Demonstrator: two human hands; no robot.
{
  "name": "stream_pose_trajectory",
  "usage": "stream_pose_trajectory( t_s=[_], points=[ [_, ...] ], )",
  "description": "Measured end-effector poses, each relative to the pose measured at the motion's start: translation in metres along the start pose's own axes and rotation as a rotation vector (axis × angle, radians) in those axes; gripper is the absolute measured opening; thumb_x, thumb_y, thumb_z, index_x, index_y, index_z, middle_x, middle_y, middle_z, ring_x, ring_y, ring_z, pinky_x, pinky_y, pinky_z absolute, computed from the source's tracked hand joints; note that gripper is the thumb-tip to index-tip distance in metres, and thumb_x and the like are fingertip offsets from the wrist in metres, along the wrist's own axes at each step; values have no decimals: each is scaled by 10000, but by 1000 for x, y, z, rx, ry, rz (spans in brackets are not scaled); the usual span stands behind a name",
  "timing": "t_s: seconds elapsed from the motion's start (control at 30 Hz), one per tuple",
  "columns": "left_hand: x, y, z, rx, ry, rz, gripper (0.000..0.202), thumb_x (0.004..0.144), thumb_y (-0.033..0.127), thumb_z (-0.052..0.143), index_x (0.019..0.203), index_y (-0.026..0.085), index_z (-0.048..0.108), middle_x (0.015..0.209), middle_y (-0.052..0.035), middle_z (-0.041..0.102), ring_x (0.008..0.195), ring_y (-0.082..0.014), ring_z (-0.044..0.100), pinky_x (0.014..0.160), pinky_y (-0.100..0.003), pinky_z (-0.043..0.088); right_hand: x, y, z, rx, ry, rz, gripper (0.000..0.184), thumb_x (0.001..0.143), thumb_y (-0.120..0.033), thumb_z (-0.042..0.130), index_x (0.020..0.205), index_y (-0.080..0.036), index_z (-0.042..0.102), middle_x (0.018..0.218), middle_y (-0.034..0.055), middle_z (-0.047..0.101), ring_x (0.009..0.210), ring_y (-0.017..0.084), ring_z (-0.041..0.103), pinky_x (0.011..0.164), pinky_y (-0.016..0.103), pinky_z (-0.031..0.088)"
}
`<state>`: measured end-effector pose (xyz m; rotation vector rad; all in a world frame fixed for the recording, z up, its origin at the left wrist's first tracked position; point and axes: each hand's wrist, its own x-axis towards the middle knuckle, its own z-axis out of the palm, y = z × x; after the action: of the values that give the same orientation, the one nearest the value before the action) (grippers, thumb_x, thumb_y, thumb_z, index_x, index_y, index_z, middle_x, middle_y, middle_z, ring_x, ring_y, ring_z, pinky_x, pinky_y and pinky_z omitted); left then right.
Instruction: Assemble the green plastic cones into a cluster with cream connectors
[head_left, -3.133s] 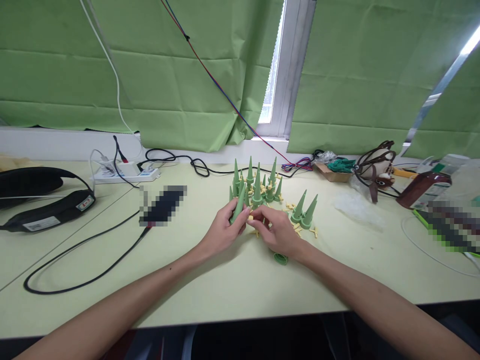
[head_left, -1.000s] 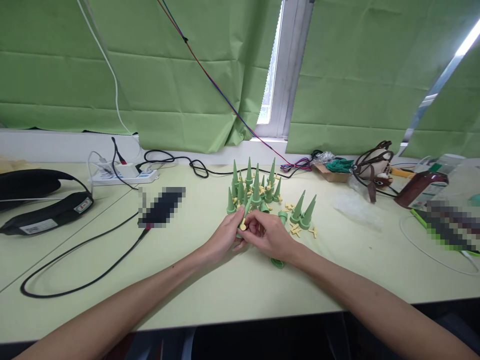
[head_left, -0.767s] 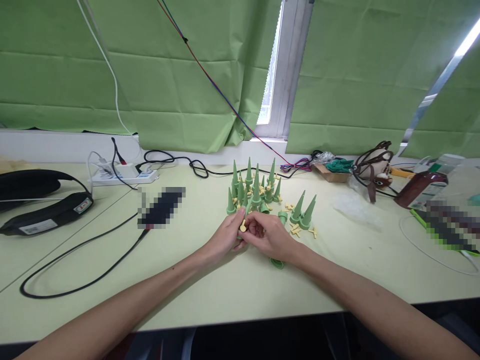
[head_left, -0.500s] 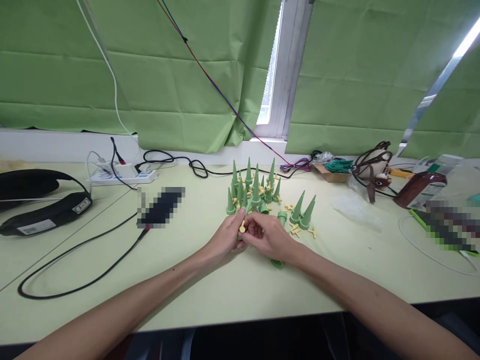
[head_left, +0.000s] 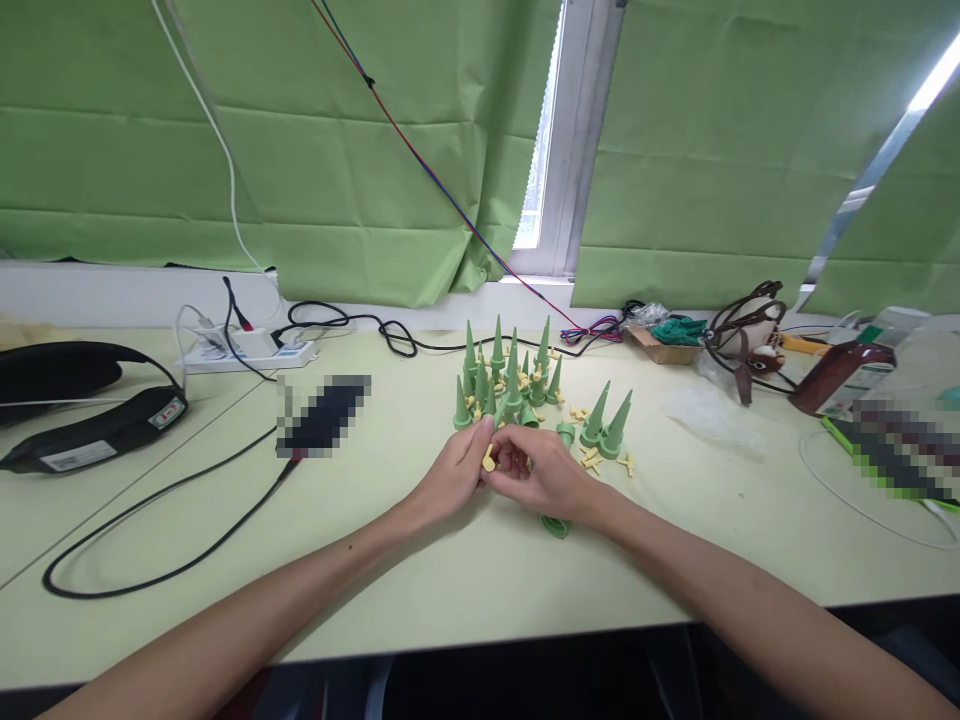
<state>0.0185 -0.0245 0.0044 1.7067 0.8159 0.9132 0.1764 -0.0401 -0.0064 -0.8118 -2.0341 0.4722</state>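
Observation:
My left hand is closed around a green watering spike, whose pointed end shows above the thumb. The rest of that spike is hidden by my fingers. Against it, my right hand pinches a small yellow valve; its round end points towards me. Just beyond both hands, several green watering spikes stand in a cluster with yellow valves among them. Two more spikes stand upright to the right, beside loose yellow valves. A round green cap lies under my right wrist.
A phone on a looped black cable lies to the left, near a white power strip and a black headset-like device. On the right are clear plastic wrap, a cardboard box and a brown bottle.
The yellow valve has tilted and shifted slightly down between my hands, and my left fingers have tucked in underneath. Both hands otherwise keep their places.

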Motion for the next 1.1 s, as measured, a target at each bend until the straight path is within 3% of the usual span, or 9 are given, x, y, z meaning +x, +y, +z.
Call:
stream_pose_trajectory(
  t_s=[0.17,0.3,0.47,0.7,1.1],
  points=[
    [1,2,-10,290,36,176,456,1017,448,308,743,175,549,715,-18,549,670,-147,489,648,-261,380,0,2,-4,-70,-15,-82,102,834,-205,612,873,-198,518,708,-31,519,590,102,463,548,228,406],
    [6,-2,-22,537,103,328,351,1015,357,327,728,190,440,715,-7,459,664,-148,419,659,-275,342,1,6,-7,-157,-17,-84,98,845,-171,586,924,-192,532,725,-22,529,608,113,474,553,237,399],
    [13,0,-34,657,177,438,282,995,317,398,739,198,406,754,-12,440,704,-156,425,673,-278,340,3,13,-12,-188,36,-11,146,867,-165,577,1010,-190,562,785,10,609,627,128,539,590,253,440],
    [20,-9,-45,757,262,397,285,964,375,455,744,195,467,702,-2,464,619,-139,413,616,-266,329,6,20,-16,-279,154,21,59,884,-154,525,897,-187,572,744,9,606,586,123,512,578,256,417],
    [20,-18,-46,711,281,237,279,906,419,562,759,200,468,575,49,500,510,-104,398,540,-227,296,6,19,-15,-280,133,35,67,886,-149,519,900,-185,574,759,15,610,607,130,521,575,253,405]
  ],
)
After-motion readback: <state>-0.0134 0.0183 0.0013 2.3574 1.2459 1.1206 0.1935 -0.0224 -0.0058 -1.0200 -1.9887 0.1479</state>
